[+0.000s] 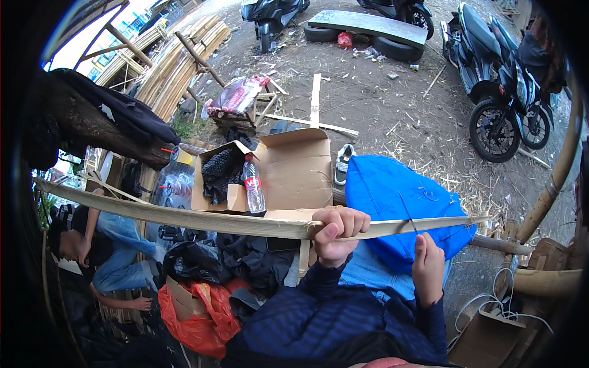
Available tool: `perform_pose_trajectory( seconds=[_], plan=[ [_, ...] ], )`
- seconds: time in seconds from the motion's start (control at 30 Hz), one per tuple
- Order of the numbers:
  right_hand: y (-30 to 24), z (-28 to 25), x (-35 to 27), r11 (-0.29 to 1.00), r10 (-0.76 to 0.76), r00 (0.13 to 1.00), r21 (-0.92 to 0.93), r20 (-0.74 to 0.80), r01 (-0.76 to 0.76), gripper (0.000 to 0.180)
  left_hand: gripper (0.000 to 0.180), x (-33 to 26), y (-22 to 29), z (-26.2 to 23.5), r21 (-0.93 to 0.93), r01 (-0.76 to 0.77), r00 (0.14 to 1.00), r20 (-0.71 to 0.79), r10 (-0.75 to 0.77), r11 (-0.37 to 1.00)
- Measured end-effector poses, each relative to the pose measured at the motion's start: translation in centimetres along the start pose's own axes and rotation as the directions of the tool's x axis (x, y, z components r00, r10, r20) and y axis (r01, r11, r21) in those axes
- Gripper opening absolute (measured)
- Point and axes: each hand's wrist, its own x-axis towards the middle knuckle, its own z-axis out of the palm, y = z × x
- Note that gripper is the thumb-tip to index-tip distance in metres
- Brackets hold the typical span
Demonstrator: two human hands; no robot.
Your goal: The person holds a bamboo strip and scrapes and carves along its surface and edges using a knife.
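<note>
Left hand (336,236) clamped around bamboo strip (184,214), right hand (427,260) fist-closed on thin knife (407,216); shaving step, next stroke likely needs steady grip.

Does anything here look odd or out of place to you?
A single shoe lies alone on the dirt beside the open cardboard box, with no partner in view. Wood scraps are scattered over the ground. The bamboo strip in the left hand is bowed, not straight.
</note>
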Motion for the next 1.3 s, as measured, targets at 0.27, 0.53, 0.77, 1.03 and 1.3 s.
perform_pose_trajectory(
  seconds=[0.27,0.53,0.77,1.03,1.3],
  plan=[
    [-1.1,1.8,-1.4,0.988,-0.120,0.992,-0.099,-0.032,0.116,0.026,0.027,-0.7,-0.5,0.2,0.064,0.016,0.999,-0.052,-0.012,0.998],
    [3.5,1.8,-0.2,0.838,0.080,0.967,-0.509,-0.243,-0.197,0.033,0.025,0.6,0.1,1.2,0.054,-0.035,0.998,0.056,0.032,0.998],
    [10.4,-1.6,-0.3,0.888,0.257,0.919,-0.302,-0.300,-0.346,0.039,0.031,1.9,1.1,1.5,0.095,-0.037,0.997,-0.060,0.043,0.995],
    [4.0,2.4,-0.8,0.995,0.045,0.999,-0.094,0.008,-0.044,0.030,0.031,0.8,-0.1,0.0,0.220,0.040,0.894,-0.444,0.064,0.975],
    [3.5,-0.3,0.8,0.983,-0.115,0.992,-0.135,0.060,0.122,0.028,0.030,0.9,-0.3,-0.8,0.173,0.018,0.895,-0.441,0.061,0.985]
  ],
)
